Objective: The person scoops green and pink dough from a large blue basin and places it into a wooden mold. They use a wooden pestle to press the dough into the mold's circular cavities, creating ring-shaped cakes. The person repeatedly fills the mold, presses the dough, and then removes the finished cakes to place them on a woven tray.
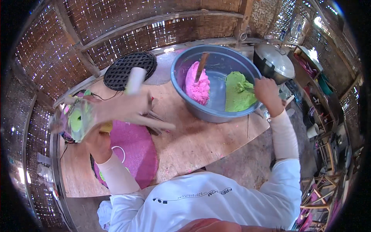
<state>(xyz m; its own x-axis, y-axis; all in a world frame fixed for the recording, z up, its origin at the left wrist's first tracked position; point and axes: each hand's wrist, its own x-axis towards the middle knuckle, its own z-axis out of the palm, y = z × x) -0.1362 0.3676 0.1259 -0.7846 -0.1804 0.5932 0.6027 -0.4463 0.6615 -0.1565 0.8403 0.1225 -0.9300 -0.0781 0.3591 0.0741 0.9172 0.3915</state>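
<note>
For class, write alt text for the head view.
A closed right hand is at green dough in a blue basin, where a stick stands in pink dough. The left hand is by a blurred, greenish object.

The scene was taken in by a single wide fisheye view, worn on the person's head and angled steeply down and forward. The white shirt was caught close up along the lower edge, with the sleeved forearms brought in from there. The wooden tabletop and blue basin were framed at middle range, while the woven wall was reached farther off, along the top. Straight edges were bowed toward the dark, rounded rim.
</note>
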